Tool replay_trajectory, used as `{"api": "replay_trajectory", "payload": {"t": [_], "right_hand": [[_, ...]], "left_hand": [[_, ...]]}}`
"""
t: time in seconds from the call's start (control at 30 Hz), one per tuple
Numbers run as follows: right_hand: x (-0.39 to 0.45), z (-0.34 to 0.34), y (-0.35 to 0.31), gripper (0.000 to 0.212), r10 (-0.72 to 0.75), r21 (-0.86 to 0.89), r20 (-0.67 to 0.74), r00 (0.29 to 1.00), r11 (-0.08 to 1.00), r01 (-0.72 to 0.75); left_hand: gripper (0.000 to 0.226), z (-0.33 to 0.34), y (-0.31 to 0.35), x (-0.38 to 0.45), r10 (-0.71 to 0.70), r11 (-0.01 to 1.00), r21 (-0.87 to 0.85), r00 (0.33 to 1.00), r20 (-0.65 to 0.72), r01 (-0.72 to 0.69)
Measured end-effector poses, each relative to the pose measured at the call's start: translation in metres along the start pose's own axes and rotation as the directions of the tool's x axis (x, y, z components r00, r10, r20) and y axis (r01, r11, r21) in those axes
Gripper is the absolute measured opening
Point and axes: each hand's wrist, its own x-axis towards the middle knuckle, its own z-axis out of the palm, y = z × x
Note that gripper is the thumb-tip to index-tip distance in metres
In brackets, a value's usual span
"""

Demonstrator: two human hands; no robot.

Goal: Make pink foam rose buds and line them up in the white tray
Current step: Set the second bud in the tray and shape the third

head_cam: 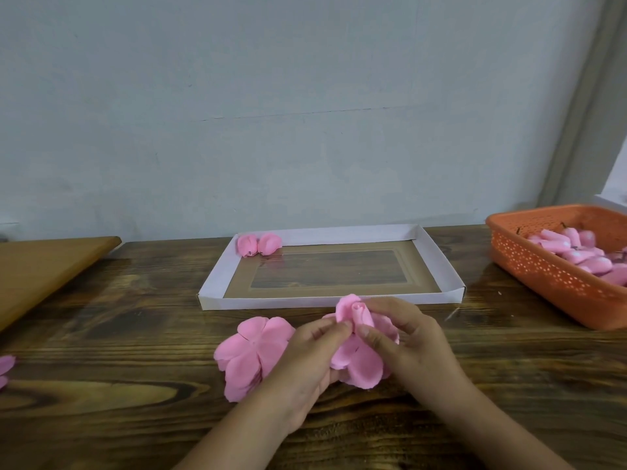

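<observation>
Left hand (305, 354) and right hand (403, 340) both pinch half-wrapped bud (354, 312) over table, fingertips pressing petals inward (likely shaping). Two finished buds (259, 244) sit in white tray (437, 262) far-left corner, starting row.

— What can't you see?
— Your left hand (307, 362) hides the petal stack's (252, 351) right side. Far left of it, petals (6, 366) cut by frame edge.
— Right of your right hand (412, 347)?
— Orange basket (543, 266) cut off; contents blurry.

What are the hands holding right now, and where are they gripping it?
Both hands, left and right, hold a pink foam rose bud, pinching the petals wrapped around its rolled center, just below the tip.
</observation>
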Motion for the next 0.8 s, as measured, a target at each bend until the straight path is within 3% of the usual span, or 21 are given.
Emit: {"api": "replay_trajectory", "payload": {"t": [0.13,0.27,0.37,0.47,0.57,0.8], "right_hand": [[0.002,-0.001,0.002,0.048,0.059,0.064,-0.05,0.997,0.996,-0.056],[0.003,-0.003,0.0,0.027,0.053,0.104,0.033,0.998,0.993,-0.056],[0.002,-0.003,-0.003,0.022,0.067,0.18,0.046,0.997,0.981,-0.074],[0.004,-0.004,-0.002,0.027,0.07,0.15,0.008,0.998,0.986,-0.07],[0.006,-0.005,0.0,0.015,0.091,0.149,-0.003,0.996,0.985,-0.09],[0.005,-0.004,-0.002,0.011,0.121,0.152,-0.032,0.992,0.982,-0.115]], "left_hand": [[0.032,0.0,0.001,-0.001,0.007,0.999,0.035,1.0,0.015,-0.008],[0.033,0.0,0.003,-0.002,0.015,1.0,-0.011,0.998,0.056,-0.015],[0.04,0.0,0.005,-0.003,0.027,0.993,-0.12,0.986,0.166,-0.007],[0.045,-0.003,0.01,-0.004,-0.014,0.951,-0.298,0.972,0.233,0.085],[0.057,-0.007,0.01,-0.004,-0.038,0.879,-0.453,0.969,0.242,0.148],[0.053,-0.004,0.012,-0.007,-0.065,0.88,-0.445,0.971,0.231,0.164]]}}
